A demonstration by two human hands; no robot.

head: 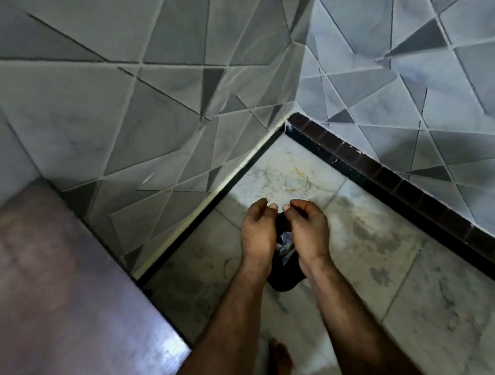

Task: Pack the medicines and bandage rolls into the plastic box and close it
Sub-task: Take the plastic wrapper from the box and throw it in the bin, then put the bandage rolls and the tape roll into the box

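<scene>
My left hand (257, 232) and my right hand (308, 230) are held close together above the marble floor, fingers curled. Between them hangs a dark, shiny crumpled thing, like a black plastic bag (286, 268); both hands grip its upper part and its lower end droops below my wrists. What is inside it is hidden. No plastic box, medicines or bandage rolls show in this view.
A dark reddish-brown counter (60, 297) fills the lower left. Grey tiled walls with triangle patterns (178, 90) meet in a corner ahead, with a dark skirting strip (383, 174) along the right wall. White marble floor (388, 266) lies below; my bare foot (279, 357) stands on it.
</scene>
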